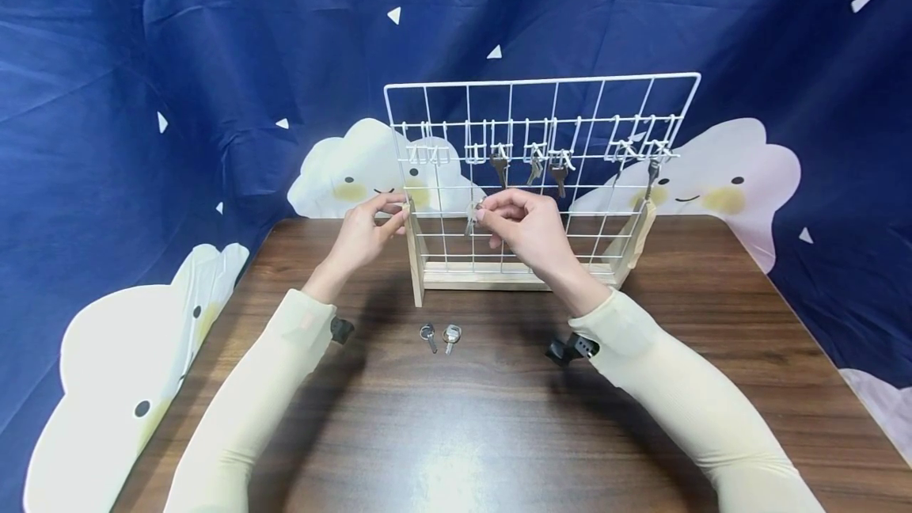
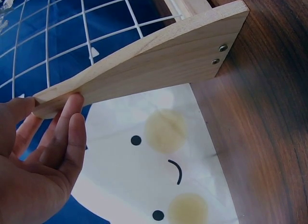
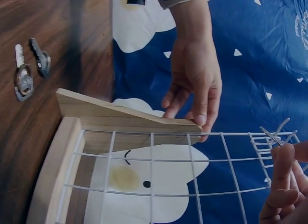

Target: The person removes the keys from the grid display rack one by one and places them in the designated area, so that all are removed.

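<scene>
A white wire grid rack [image 1: 445,222] stands on a wooden base, and keys hang from some of its hooks. My left hand [image 1: 363,234] pinches the top of the rack's left wooden side panel [image 2: 159,60], thumb on one face and fingers on the other. Between the thumb and fingers of my right hand [image 1: 530,229] is a key [image 1: 469,220], held up in front of the grid below the hook row. In the right wrist view the key's metal tip [image 3: 271,135] overlaps the hooks at the grid's edge.
Two keys with rings, one dark-headed [image 1: 427,333] and one silver [image 1: 452,335], lie on the brown wooden table [image 1: 399,418] before the rack. Hung keys [image 1: 559,172] occupy middle and right hooks. A blue curtain [image 1: 285,46] with white clouds hangs behind.
</scene>
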Motion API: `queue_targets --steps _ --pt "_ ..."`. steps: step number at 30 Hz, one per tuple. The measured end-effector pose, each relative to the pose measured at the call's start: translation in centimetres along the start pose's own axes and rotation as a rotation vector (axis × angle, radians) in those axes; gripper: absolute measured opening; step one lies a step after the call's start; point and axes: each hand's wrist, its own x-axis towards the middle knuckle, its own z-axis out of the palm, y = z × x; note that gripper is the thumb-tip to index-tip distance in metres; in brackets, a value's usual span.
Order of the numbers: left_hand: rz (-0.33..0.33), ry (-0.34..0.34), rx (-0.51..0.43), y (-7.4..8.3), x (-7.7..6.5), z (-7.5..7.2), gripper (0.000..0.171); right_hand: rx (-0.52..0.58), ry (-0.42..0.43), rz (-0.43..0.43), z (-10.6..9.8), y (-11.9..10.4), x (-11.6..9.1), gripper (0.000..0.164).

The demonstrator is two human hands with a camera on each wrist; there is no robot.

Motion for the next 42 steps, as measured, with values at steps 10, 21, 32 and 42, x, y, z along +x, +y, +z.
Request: queue_targets --steps 10,21,32,42 --pt "-0.008 -0.002 -0.015 0.0 0.0 0.0 0.034 -0.059 -0.051 0.006 0.4 1.7 -0.5 0.014" --pt "-0.003 0.002 -0.001 0.0 0.0 0.0 0.033 -0.044 -0.119 0.092 0.9 3.7 -1.2 0.016" --pt "-0.006 0.001 -0.003 -0.1 0.0 0.1 0.032 -0.034 -0.19 0.176 1.2 5.6 -1.7 0.018" --pt "-0.012 -0.002 -0.006 0.0 0.0 0.0 0.032 -0.01 -0.234 0.221 1.3 7.0 -2.3 0.015"
